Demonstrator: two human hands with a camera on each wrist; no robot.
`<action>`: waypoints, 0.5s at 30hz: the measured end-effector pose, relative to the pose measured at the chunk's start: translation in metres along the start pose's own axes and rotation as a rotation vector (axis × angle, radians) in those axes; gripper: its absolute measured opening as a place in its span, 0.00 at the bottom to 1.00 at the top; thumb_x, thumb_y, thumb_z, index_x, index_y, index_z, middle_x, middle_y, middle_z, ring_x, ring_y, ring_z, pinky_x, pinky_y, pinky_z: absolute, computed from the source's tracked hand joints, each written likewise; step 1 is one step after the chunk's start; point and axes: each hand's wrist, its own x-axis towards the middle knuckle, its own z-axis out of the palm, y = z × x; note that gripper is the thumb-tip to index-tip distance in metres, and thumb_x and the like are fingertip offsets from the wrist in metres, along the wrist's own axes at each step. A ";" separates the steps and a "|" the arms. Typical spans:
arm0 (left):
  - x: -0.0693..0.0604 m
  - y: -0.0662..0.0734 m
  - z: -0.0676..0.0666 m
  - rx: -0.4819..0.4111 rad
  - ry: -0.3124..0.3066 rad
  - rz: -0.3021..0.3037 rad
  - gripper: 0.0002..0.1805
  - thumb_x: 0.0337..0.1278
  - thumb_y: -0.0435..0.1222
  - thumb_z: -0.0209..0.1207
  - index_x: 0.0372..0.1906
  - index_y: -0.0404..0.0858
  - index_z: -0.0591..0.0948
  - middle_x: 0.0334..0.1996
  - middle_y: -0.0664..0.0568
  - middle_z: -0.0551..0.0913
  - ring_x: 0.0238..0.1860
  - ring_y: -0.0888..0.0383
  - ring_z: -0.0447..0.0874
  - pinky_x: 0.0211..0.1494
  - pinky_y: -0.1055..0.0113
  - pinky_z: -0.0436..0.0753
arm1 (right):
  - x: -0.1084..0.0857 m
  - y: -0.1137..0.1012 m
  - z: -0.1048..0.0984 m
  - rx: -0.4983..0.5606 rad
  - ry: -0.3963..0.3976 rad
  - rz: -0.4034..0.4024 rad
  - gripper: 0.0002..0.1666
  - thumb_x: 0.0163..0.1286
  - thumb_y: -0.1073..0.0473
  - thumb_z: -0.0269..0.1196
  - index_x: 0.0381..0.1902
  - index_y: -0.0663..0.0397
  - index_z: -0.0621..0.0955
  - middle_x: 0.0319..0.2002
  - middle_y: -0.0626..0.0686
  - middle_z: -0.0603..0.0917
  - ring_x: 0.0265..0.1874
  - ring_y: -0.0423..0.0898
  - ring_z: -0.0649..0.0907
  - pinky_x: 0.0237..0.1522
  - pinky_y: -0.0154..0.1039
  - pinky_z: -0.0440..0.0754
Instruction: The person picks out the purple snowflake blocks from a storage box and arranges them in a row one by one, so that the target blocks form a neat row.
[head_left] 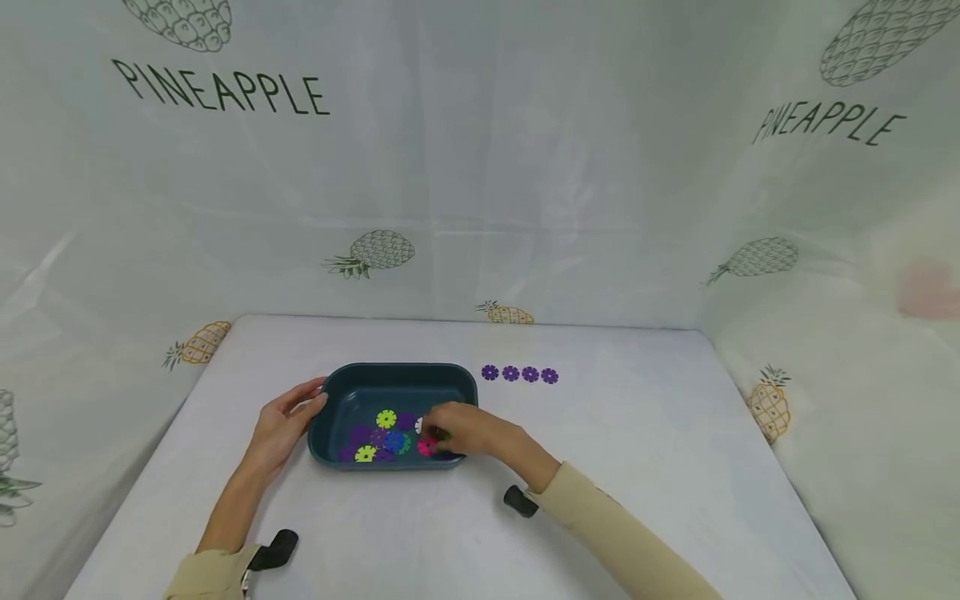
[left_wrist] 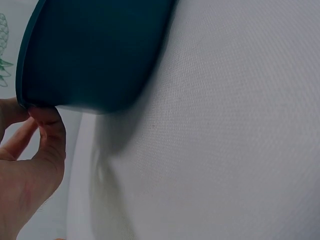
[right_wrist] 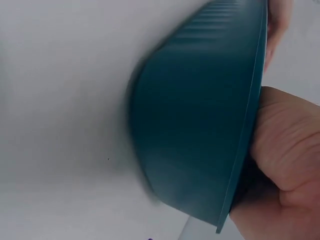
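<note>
A dark teal plastic basin point(head_left: 360, 377) sits on the table with several notched, flower-shaped plastic discs inside: yellow point(head_left: 386, 419), blue point(head_left: 393, 441), pink point(head_left: 427, 447), purple, green and white. At the basin's left end my left hand point(head_left: 273, 433) grips the rim between thumb and fingers; the left wrist view shows the thumb point(left_wrist: 50, 127) against the rim. My right hand point(head_left: 468, 429) reaches over the right rim, fingers down among the discs. A bit of green shows by those fingertips, but whether they pinch it is unclear. In the right wrist view the basin wall point(right_wrist: 195, 120) hides the fingertips.
A short row of purple discs point(head_left: 521, 374) lies on the white tabletop point(head_left: 637, 433), right of the basin's far corner. Behind and at the sides hangs a pale curtain point(head_left: 525, 167) printed with pineapples. Dark wrist-worn pieces point(head_left: 274, 550) stick out from both sleeves.
</note>
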 end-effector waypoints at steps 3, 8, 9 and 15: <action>-0.001 0.001 0.001 0.003 -0.001 -0.002 0.34 0.74 0.48 0.60 0.76 0.36 0.69 0.62 0.46 0.71 0.47 0.74 0.78 0.49 0.79 0.80 | 0.002 -0.003 0.000 -0.013 -0.036 0.036 0.11 0.67 0.63 0.72 0.47 0.53 0.88 0.38 0.46 0.85 0.35 0.37 0.78 0.42 0.24 0.78; -0.001 0.002 0.002 -0.010 0.015 0.001 0.34 0.73 0.48 0.60 0.75 0.35 0.70 0.58 0.49 0.73 0.47 0.73 0.79 0.48 0.79 0.80 | 0.004 -0.006 -0.002 -0.027 -0.079 0.086 0.12 0.64 0.66 0.74 0.46 0.52 0.88 0.36 0.44 0.84 0.34 0.37 0.77 0.39 0.25 0.77; -0.001 0.002 0.002 -0.012 0.019 0.004 0.34 0.73 0.48 0.60 0.74 0.35 0.70 0.57 0.50 0.73 0.46 0.73 0.79 0.48 0.79 0.80 | 0.004 -0.007 -0.002 -0.033 -0.086 0.094 0.13 0.64 0.66 0.74 0.46 0.52 0.87 0.36 0.44 0.84 0.34 0.36 0.77 0.39 0.25 0.77; -0.002 0.004 0.003 -0.015 0.041 0.015 0.33 0.73 0.48 0.61 0.73 0.33 0.71 0.55 0.50 0.73 0.45 0.72 0.79 0.47 0.79 0.80 | 0.006 -0.007 -0.004 -0.038 -0.111 0.131 0.15 0.63 0.68 0.74 0.47 0.51 0.87 0.36 0.43 0.84 0.34 0.36 0.77 0.40 0.24 0.78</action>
